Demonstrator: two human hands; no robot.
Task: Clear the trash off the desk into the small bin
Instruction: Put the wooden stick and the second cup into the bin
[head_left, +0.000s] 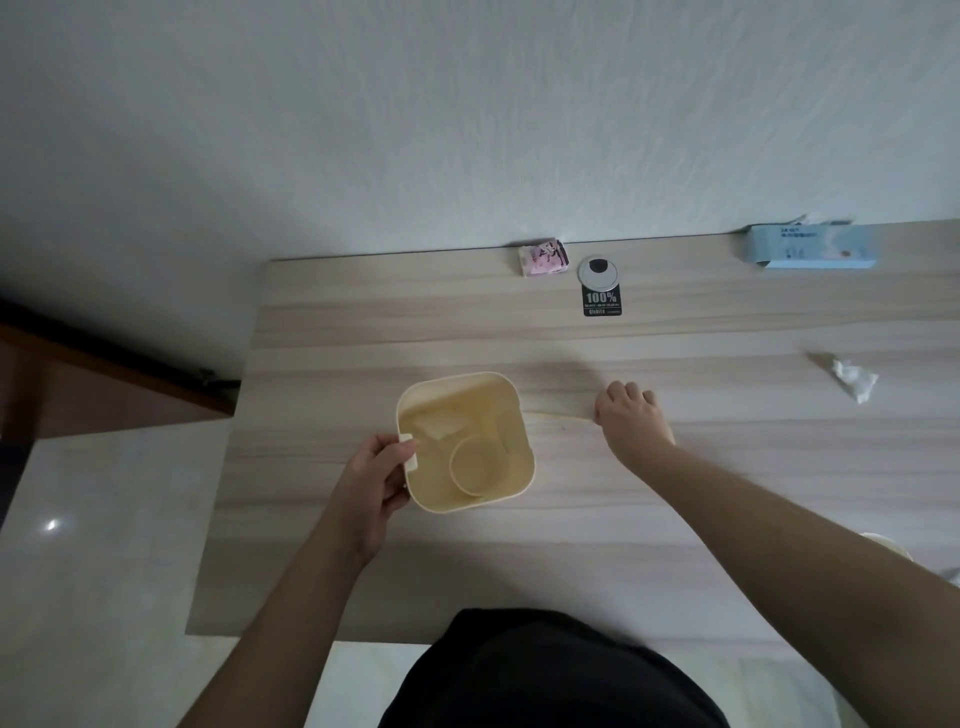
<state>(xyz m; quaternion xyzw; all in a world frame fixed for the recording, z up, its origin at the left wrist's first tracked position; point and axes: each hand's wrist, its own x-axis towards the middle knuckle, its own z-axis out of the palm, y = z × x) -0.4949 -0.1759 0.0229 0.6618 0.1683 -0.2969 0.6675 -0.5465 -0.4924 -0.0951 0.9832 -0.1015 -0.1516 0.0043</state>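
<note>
A small cream bin (511, 415) stands on the wooden desk (519, 561), left of centre. Inside it lie a pale ring (457, 480) and a scrap of paper (439, 426). My left hand (371, 480) grips the bin's left rim at its white tab. Just right of the bin, my right hand (631, 418) rests on the desk, fingers closed on the end of a thin pale yellow strip (558, 414) that lies flat between hand and bin. A crumpled white tissue (852, 376) lies far right on the desk.
Along the back edge by the wall sit a pink packet (543, 257), a round silver cable cover (597, 270) with a black tag (602, 304) below it, and a blue tissue pack (810, 248). A white object (888, 545) shows at the right edge. The desk's left edge drops to tiled floor.
</note>
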